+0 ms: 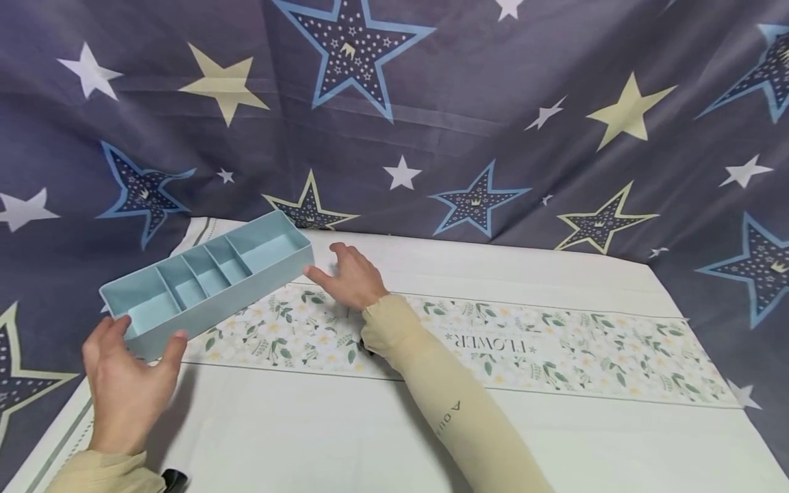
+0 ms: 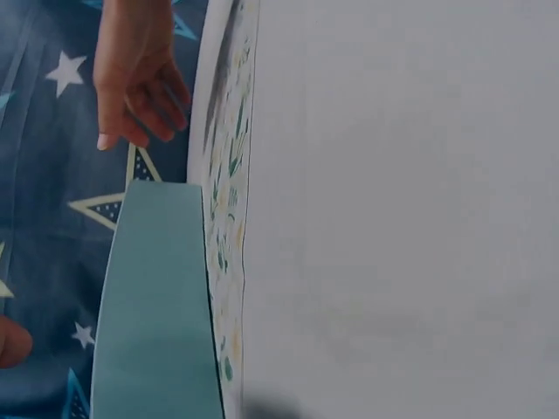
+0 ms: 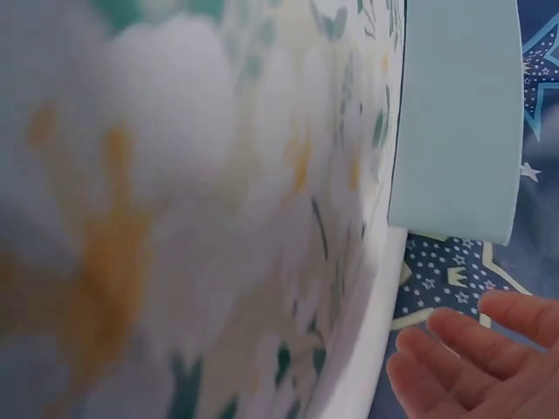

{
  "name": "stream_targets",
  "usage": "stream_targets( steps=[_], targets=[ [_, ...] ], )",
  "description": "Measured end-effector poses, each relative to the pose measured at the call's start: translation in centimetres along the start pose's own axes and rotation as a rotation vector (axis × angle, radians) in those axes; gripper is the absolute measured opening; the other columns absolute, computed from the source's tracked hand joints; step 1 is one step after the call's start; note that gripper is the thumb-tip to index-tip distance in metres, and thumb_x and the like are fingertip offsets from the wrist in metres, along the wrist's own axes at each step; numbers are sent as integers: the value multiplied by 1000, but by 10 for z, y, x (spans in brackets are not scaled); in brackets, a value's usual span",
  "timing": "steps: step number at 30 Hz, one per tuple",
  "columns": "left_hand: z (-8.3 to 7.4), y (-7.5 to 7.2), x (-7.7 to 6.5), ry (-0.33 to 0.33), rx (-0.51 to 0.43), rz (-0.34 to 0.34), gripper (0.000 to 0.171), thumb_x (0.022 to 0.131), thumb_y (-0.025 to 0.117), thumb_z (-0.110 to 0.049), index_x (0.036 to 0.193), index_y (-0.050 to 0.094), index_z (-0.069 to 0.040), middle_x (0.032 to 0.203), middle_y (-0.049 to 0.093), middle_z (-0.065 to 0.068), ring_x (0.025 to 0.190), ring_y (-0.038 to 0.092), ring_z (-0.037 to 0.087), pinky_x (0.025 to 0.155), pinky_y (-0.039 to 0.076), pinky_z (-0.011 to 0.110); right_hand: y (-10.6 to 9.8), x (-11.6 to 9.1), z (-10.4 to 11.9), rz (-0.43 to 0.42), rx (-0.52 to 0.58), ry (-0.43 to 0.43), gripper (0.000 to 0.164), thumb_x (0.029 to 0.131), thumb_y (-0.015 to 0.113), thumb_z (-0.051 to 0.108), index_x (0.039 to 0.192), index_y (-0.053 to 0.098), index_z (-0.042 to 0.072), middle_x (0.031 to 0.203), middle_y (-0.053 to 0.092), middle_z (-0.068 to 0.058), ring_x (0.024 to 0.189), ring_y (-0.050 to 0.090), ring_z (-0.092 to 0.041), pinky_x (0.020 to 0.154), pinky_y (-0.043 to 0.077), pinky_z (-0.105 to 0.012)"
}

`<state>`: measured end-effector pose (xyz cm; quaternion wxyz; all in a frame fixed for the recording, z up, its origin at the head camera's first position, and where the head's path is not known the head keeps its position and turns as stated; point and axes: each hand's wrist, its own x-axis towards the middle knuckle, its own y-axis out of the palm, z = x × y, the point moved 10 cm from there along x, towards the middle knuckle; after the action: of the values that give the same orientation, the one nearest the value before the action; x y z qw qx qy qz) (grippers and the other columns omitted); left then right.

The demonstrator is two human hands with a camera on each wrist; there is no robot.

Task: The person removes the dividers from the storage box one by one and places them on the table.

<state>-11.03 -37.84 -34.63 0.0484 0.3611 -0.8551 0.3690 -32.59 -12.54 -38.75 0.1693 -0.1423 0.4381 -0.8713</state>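
Near the bench's (image 1: 277,431) far-left corner, the box (image 1: 229,302) is flanked by left hand (image 1: 128,383) and right hand (image 1: 354,277), both spread, seemingly for steadiness.

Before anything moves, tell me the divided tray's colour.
The divided tray is light blue inside and out; the head view shows it best.

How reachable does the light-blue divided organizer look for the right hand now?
Probably yes: the open right hand is just beside one end of the light-blue divided organizer, and nothing visible blocks the way.
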Motion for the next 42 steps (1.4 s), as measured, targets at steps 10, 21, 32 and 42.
stream_targets(
  steps=[10, 21, 32, 42],
  targets=[
    [87, 36, 21, -228, -125, 122, 73, 82, 60, -33, 138, 22, -6, 136, 33, 22, 120, 31, 21, 103, 27, 39, 20, 16, -3, 58, 210, 73, 90, 77, 41, 71, 140, 21, 10, 141, 32, -7, 123, 29, -14, 100, 32, -33],
    [148, 50, 26, -461, -362, 62, 63, 89, 51, -35, 140, 21, -18, 144, 24, 10, 122, 26, 10, 100, 28, 23, 20, 27, 14, 121, 478, -25, 59, 91, 42, 47, 138, 28, 13, 138, 37, -7, 116, 39, -13, 95, 37, -30],
    [142, 37, 17, -508, -245, -1, 47, 93, 40, -33, 137, 31, -18, 139, 35, 11, 117, 33, 9, 100, 32, 30, 28, 32, 8, 13, 492, 16, 37, 94, 44, 29, 126, 46, 10, 113, 58, -7, 94, 51, -5, 84, 44, -25],
    [171, 35, 24, -561, -285, -72, 44, 90, 47, -32, 132, 41, -19, 130, 43, 10, 111, 41, 11, 96, 36, 26, 22, 30, 7, -93, 547, 28, 24, 90, 54, 26, 107, 52, 9, 100, 62, -7, 85, 53, -5, 76, 46, -25]
  ],
)
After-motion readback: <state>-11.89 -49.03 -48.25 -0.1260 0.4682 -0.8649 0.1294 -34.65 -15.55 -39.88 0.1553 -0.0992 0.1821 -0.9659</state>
